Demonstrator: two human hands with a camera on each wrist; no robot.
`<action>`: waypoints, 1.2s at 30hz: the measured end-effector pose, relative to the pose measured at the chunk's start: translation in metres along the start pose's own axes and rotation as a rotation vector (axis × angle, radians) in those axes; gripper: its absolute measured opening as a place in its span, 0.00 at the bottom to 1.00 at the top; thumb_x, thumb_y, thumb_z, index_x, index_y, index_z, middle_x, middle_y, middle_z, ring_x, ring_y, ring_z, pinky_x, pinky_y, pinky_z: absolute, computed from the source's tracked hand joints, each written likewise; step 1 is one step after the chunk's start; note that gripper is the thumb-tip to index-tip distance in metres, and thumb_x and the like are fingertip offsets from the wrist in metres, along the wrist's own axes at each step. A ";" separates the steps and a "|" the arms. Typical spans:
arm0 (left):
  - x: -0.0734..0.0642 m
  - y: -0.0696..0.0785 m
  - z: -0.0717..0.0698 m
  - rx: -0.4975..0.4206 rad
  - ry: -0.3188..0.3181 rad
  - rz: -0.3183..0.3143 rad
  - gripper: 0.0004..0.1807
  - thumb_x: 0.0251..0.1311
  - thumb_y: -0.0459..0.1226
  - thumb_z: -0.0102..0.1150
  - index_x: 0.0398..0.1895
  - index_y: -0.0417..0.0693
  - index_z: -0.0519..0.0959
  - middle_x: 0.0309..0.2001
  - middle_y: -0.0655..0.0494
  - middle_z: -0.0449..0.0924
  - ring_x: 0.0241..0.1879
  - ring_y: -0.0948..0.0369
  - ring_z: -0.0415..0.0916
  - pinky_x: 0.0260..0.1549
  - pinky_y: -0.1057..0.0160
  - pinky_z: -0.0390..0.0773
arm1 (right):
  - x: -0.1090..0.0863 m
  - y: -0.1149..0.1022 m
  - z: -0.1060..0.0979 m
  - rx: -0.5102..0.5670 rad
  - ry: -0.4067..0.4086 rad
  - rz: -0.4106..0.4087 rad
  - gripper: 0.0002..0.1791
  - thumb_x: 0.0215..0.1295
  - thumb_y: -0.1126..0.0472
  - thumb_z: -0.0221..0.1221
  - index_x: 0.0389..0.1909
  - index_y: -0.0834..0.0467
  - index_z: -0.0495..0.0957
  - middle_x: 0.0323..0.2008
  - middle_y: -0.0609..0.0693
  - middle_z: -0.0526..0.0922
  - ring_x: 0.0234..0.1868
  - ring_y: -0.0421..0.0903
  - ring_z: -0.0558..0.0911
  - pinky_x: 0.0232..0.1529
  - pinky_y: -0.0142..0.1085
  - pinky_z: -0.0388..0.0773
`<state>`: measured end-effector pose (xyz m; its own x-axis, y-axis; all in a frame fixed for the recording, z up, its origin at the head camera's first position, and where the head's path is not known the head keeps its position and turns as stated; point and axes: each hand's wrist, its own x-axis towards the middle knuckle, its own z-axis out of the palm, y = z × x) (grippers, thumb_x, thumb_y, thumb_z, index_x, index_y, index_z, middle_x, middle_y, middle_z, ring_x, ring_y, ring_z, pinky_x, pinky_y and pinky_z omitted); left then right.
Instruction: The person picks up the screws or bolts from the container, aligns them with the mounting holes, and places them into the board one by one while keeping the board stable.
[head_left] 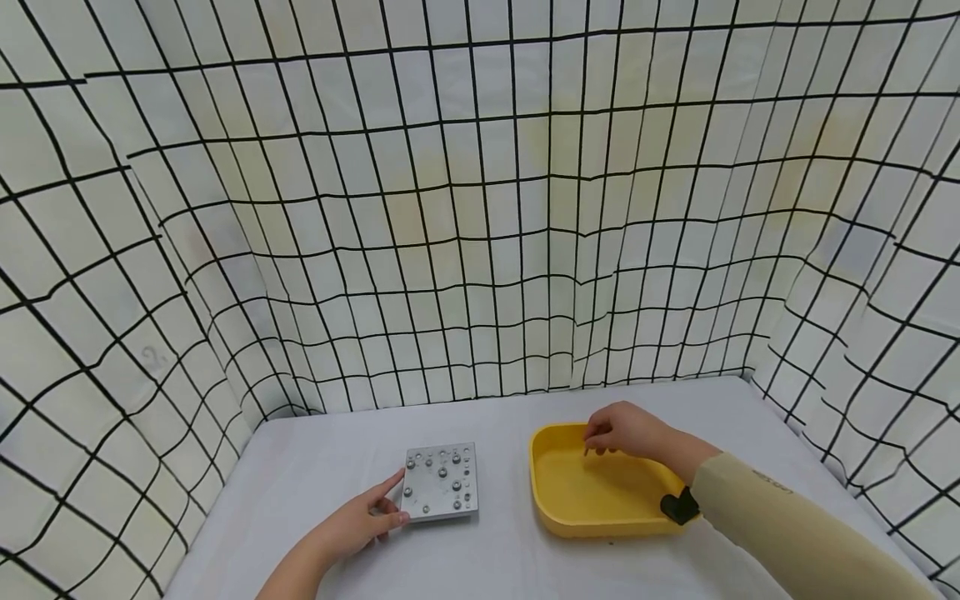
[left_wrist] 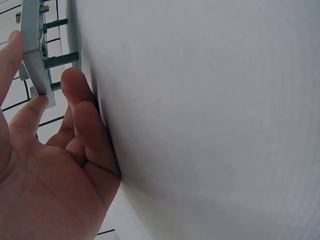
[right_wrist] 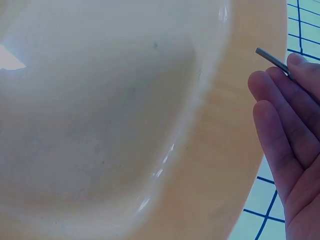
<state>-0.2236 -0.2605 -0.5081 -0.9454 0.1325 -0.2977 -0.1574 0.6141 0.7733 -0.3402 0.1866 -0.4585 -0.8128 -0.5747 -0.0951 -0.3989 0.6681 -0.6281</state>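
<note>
A square grey metal plate (head_left: 429,490) with several bolts through its face is on the white table, left of centre. My left hand (head_left: 358,523) grips its left edge and near corner between thumb and forefinger. In the left wrist view, threaded bolt shanks (left_wrist: 62,60) stick out of the plate's underside, and the other fingers curl beneath it. Over the yellow tray (head_left: 577,529), my right hand (head_left: 622,429) pinches a thin metal pin (right_wrist: 270,59) between thumb and forefinger. The pin's free end points out past the fingertips; the rest is hidden in the grasp.
A dark object (head_left: 679,506) shows at the tray's near right corner, beside the beige sleeve (head_left: 780,517). A small dark speck lies on the table in front of the tray. White walls with a black grid (head_left: 450,208) enclose the table's back and sides.
</note>
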 end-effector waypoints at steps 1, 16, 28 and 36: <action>0.000 0.000 0.000 -0.001 0.000 -0.003 0.47 0.57 0.49 0.68 0.77 0.48 0.58 0.38 0.55 0.75 0.32 0.57 0.72 0.32 0.59 0.73 | 0.000 -0.001 0.000 0.001 -0.001 -0.006 0.05 0.67 0.59 0.63 0.38 0.56 0.85 0.30 0.45 0.84 0.33 0.44 0.81 0.36 0.36 0.79; 0.001 -0.003 -0.003 -0.002 0.012 -0.005 0.46 0.58 0.50 0.68 0.77 0.49 0.58 0.39 0.54 0.75 0.33 0.57 0.72 0.32 0.59 0.73 | 0.022 -0.037 0.013 0.137 0.037 -0.019 0.05 0.68 0.58 0.63 0.38 0.54 0.85 0.34 0.49 0.86 0.38 0.51 0.83 0.42 0.45 0.80; 0.001 -0.006 -0.003 0.008 0.015 -0.003 0.47 0.58 0.51 0.68 0.77 0.50 0.58 0.39 0.55 0.75 0.32 0.57 0.72 0.31 0.60 0.73 | 0.054 -0.088 0.048 0.197 0.012 -0.065 0.07 0.68 0.56 0.64 0.39 0.55 0.85 0.34 0.49 0.86 0.39 0.50 0.84 0.43 0.43 0.80; 0.002 -0.004 -0.001 0.012 -0.007 0.012 0.47 0.58 0.51 0.67 0.77 0.49 0.58 0.39 0.54 0.75 0.33 0.57 0.72 0.33 0.59 0.73 | 0.073 -0.115 0.078 0.132 -0.011 -0.062 0.04 0.67 0.54 0.64 0.37 0.48 0.86 0.28 0.38 0.84 0.33 0.42 0.81 0.37 0.35 0.78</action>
<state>-0.2248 -0.2637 -0.5109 -0.9450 0.1454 -0.2930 -0.1430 0.6219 0.7699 -0.3207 0.0306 -0.4534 -0.7833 -0.6186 -0.0615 -0.3880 0.5638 -0.7291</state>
